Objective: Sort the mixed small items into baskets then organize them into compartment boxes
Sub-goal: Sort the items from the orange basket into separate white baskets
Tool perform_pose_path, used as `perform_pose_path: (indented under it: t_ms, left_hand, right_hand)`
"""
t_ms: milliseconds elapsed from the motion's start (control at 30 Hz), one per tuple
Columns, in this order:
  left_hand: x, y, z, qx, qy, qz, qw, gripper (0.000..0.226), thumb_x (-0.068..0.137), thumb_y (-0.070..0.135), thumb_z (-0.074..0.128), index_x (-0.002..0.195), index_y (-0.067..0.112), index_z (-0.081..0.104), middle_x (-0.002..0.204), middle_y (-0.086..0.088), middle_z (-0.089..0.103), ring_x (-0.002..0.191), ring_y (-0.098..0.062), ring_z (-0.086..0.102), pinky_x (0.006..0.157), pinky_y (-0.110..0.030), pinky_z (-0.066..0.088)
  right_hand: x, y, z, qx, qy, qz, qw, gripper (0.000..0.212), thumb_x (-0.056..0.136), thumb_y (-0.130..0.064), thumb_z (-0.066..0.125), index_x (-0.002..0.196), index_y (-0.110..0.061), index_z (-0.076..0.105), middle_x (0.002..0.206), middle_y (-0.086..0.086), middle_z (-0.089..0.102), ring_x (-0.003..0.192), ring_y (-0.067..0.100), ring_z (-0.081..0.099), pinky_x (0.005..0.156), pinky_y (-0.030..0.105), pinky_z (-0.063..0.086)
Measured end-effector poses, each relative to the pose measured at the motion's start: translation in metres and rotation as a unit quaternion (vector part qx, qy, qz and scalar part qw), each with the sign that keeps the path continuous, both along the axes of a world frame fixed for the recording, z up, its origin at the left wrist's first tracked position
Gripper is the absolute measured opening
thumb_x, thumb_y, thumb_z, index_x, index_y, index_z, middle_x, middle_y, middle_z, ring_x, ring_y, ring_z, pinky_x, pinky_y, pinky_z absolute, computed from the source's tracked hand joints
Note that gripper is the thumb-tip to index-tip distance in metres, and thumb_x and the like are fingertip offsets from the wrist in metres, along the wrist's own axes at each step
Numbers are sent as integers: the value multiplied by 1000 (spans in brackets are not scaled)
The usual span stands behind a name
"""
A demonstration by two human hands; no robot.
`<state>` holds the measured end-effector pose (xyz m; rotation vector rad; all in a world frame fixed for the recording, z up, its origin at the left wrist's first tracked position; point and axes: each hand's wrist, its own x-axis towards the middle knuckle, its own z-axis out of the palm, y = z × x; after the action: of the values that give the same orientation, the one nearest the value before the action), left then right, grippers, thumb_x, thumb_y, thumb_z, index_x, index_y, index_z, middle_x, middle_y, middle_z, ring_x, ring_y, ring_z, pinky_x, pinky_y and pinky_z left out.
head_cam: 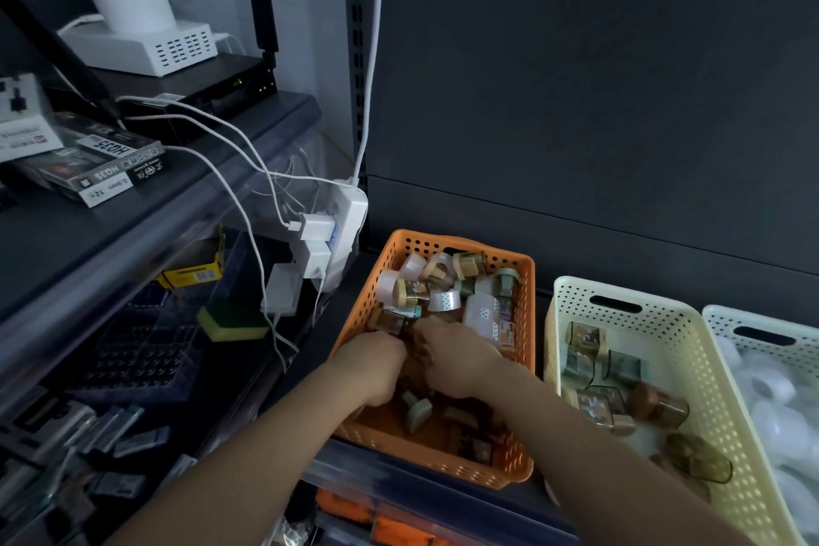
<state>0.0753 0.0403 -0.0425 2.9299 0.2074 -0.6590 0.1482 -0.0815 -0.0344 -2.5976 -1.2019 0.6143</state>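
The orange basket (443, 459) stands on a dark shelf (337, 350), its back rim close to the dark rear panel (576, 102) and its right wall just beside a cream basket (664, 310); a narrow strip of shelf shows between the two. A third, paler basket (718, 319) stands against the cream one's far side. Left of the orange basket there is a little bare shelf before a hanging white power strip (343, 226) and its cables.

Both hands are down inside the orange basket, close together and knuckles up. The left hand (372, 368) and right hand (456, 357) have fingers bent into the pile; whether either pinches anything cannot be told.

The mixed small items (443, 301) fill the basket's far half: glossy tape rolls, white, pink and patterned, and small clear jars with tan lids. More lie near the front wall in shadow.

All three baskets are hard plastic with perforated walls and slot handles. The cream one holds patterned rolls (585, 341); the pale one holds round white pieces (771, 386)
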Motion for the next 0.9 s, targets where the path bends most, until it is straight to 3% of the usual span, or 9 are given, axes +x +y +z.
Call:
perform_pose_path:
  t_ms: [133, 200, 300, 367, 433, 567, 700, 800, 900]
  left_hand:
    - [5, 4, 2, -64, -26, 45, 997, 14, 83, 1, 58, 93, 8, 64, 89, -5, 59, 82, -20, 59, 67, -32, 51]
    - [7, 8, 7, -126, -89, 84, 984, 13, 83, 5, 61, 92, 10, 68, 91, -5, 64, 81, -18, 61, 69, -31, 51]
    - [12, 11, 18, -237, -214, 134, 938, 21, 87, 4, 57, 94, 16, 73, 92, 6, 66, 78, -7, 60, 62, -15, 46]
    - [17, 12, 22, -286, -241, 131, 918, 23, 91, 7, 57, 103, 18, 73, 95, 11, 64, 81, -3, 61, 63, -5, 41]
    - [22, 10, 23, -276, -223, 100, 930, 22, 94, 11, 56, 104, 21, 72, 96, 11, 64, 79, -1, 60, 64, -11, 44]
    - [27, -1, 11, -145, -186, 19, 972, 22, 93, 16, 57, 110, 27, 67, 102, 10, 64, 84, -4, 55, 68, -21, 42]
    - [24, -10, 1, -94, -105, -36, 989, 20, 91, 29, 61, 110, 25, 66, 98, 7, 62, 86, -10, 59, 74, -26, 48]
    - [24, -8, 0, -93, -50, -72, 992, 25, 90, 27, 64, 115, 24, 66, 97, 8, 58, 83, -8, 55, 64, -20, 41]
    - [23, -12, -5, -53, -43, -102, 992, 24, 90, 26, 62, 114, 22, 67, 110, 3, 58, 91, -12, 55, 69, -21, 40]
  right_hand:
    - [2, -9, -1, 67, 35, -54, 996, 22, 84, -24, 60, 105, -25, 52, 95, -4, 56, 95, 19, 57, 66, 24, 39]
    - [5, -13, 1, 90, 14, -89, 992, 19, 84, -27, 60, 103, -26, 56, 90, -8, 53, 90, 16, 56, 60, 21, 39]
    - [10, -23, 9, 140, 5, -162, 977, 21, 84, -27, 61, 104, -32, 60, 94, -9, 55, 85, 12, 57, 57, 18, 41]
    - [13, -32, 15, 187, 19, -215, 958, 16, 83, -27, 64, 96, -35, 60, 97, -10, 59, 77, 8, 61, 54, 17, 45]
    - [14, -42, 19, 212, 14, -251, 944, 17, 82, -27, 67, 89, -38, 57, 97, -9, 62, 67, 5, 63, 48, 14, 45]
    - [5, -55, 21, 203, 10, -267, 942, 22, 81, -28, 68, 79, -43, 52, 90, -11, 60, 68, 6, 63, 51, 20, 49]
    - [-6, -59, 18, 194, -1, -257, 947, 14, 82, -29, 66, 93, -35, 61, 93, -13, 55, 78, 6, 58, 58, 19, 49]
    - [-11, -60, 17, 188, -7, -254, 949, 16, 85, -27, 63, 100, -29, 64, 91, -11, 54, 73, 4, 55, 55, 17, 45]
    - [-15, -60, 17, 184, -11, -254, 949, 17, 86, -26, 63, 103, -27, 64, 93, -8, 56, 77, 9, 55, 53, 15, 40]
